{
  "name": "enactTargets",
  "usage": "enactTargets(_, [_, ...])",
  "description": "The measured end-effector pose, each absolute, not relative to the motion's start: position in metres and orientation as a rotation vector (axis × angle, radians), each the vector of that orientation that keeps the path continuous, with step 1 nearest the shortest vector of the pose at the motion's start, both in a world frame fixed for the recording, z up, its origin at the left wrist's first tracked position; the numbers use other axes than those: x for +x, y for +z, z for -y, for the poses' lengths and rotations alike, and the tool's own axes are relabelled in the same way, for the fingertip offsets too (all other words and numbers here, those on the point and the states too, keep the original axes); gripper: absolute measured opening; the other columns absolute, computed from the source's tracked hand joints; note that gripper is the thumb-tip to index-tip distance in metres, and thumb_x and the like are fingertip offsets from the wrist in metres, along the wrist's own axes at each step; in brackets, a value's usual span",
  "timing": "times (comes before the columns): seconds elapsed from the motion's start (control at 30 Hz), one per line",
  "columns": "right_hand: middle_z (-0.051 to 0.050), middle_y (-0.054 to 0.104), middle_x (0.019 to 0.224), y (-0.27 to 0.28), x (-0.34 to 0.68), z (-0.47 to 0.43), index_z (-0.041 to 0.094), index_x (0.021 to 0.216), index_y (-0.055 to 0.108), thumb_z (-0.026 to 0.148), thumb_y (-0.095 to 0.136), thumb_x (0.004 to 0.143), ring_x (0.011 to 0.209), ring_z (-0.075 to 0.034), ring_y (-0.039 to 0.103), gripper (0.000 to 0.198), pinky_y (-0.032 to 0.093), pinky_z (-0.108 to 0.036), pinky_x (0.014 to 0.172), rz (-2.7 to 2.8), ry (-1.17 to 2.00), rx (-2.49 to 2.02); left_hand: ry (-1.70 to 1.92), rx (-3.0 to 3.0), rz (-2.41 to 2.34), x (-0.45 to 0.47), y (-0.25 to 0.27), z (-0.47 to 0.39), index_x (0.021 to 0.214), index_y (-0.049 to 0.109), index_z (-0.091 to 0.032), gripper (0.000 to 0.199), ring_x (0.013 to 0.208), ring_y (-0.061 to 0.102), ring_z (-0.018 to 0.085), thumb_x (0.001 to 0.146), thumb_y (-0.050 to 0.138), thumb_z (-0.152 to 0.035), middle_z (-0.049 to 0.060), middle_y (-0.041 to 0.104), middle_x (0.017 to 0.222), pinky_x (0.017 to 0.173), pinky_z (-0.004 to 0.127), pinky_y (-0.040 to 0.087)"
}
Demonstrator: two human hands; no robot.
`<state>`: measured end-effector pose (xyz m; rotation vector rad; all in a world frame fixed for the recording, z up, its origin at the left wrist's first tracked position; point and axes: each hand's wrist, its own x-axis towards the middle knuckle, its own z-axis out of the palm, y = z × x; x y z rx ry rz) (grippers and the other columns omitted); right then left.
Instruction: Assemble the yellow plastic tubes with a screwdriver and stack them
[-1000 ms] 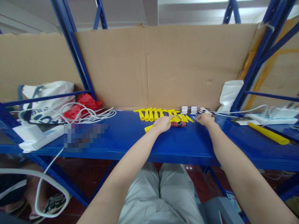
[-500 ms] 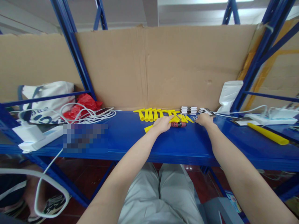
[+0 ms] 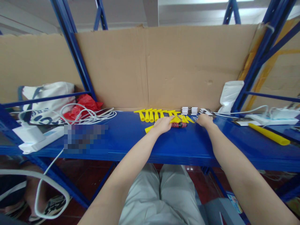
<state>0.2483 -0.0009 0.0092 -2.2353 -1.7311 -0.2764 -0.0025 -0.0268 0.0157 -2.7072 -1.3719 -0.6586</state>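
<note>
My left hand (image 3: pixel 162 125) is wrapped around a yellow T-shaped plastic piece (image 3: pixel 149 129). Its tube end sticks out on the left, and its wider head shows beyond my fingers. Just right of that hand lies a red and black cylindrical object (image 3: pixel 180 125), partly hidden. My right hand (image 3: pixel 204 120) rests low over the shelf with its fingertips together, beside a small pile of tiny metallic parts (image 3: pixel 195 118). Whatever those fingertips pinch is too small to name. Behind my left hand runs a row of similar yellow pieces (image 3: pixel 147 115). Several flat yellow pieces (image 3: pixel 185 119) lie between my hands.
Stacked black-and-white pieces (image 3: pixel 189 111) stand against the cardboard backing (image 3: pixel 112 68). A white pouch (image 3: pixel 231 97) leans at the right. Further right are a yellow tube (image 3: pixel 269 134) and a power strip (image 3: pixel 274 119). Coiled white cables (image 3: pixel 98 117) and a red bag (image 3: pixel 85 104) sit left.
My right fingertips have shifted very slightly at the pile of tiny parts. My left hand keeps its hold on the yellow piece.
</note>
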Motion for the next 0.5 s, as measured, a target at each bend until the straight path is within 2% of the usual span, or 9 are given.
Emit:
enactTargets(0.17, [-0.019,0.065,0.103,0.015,0.242,0.005,0.011,0.101,0.067,0.015,0.046,0.077,0.106,-0.027,0.058,0.032,0.046,-0.037,0.085,1.706,-0.295,-2.378,-0.83,-2.742,1.345,-0.004,0.014,0.02,0.132,0.048,-0.022,0.051,0.113,0.055,0.025,0.081,0.049,-0.016,0.009,0.059,0.125,0.097,0.039,0.042])
enactTargets(0.33, [-0.019,0.064,0.105,0.025,0.23,0.009,0.011,0.09,0.067,0.015,0.042,0.078,0.104,-0.028,0.057,0.028,0.044,-0.038,0.085,1.7,-0.415,-2.142,-1.406,-2.835,1.182,-0.006,0.025,0.01,0.116,0.06,-0.015,0.038,0.106,0.058,0.021,0.079,0.051,-0.012,0.009,0.065,0.113,0.092,0.034,0.045])
enactTargets(0.4, [-0.017,0.065,0.102,0.029,0.223,0.009,0.012,0.082,0.067,0.017,0.043,0.078,0.101,-0.026,0.058,0.025,0.044,-0.036,0.085,1.725,-0.411,-1.957,-1.611,-2.878,1.266,-0.007,0.032,0.012,0.101,0.064,-0.013,0.026,0.086,0.063,0.017,0.078,0.051,-0.011,0.005,0.069,0.088,0.078,0.029,0.049])
enactTargets(0.43, [-0.015,0.066,0.099,0.03,0.219,0.008,0.013,0.079,0.066,0.018,0.044,0.078,0.099,-0.024,0.058,0.023,0.043,-0.035,0.085,1.734,-0.374,-1.851,-1.698,-2.912,1.346,-0.008,0.036,0.014,0.093,0.064,-0.013,0.02,0.071,0.062,0.013,0.078,0.051,-0.011,0.002,0.067,0.073,0.069,0.025,0.049])
enactTargets(0.5, [-0.012,0.067,0.095,0.032,0.209,0.007,0.014,0.076,0.065,0.019,0.047,0.077,0.095,-0.021,0.059,0.019,0.043,-0.033,0.086,1.74,-0.255,-1.631,-1.858,-2.988,1.51,-0.009,0.041,0.019,0.08,0.059,-0.013,0.008,0.044,0.049,0.007,0.079,0.052,-0.011,-0.005,0.051,0.051,0.049,0.019,0.042])
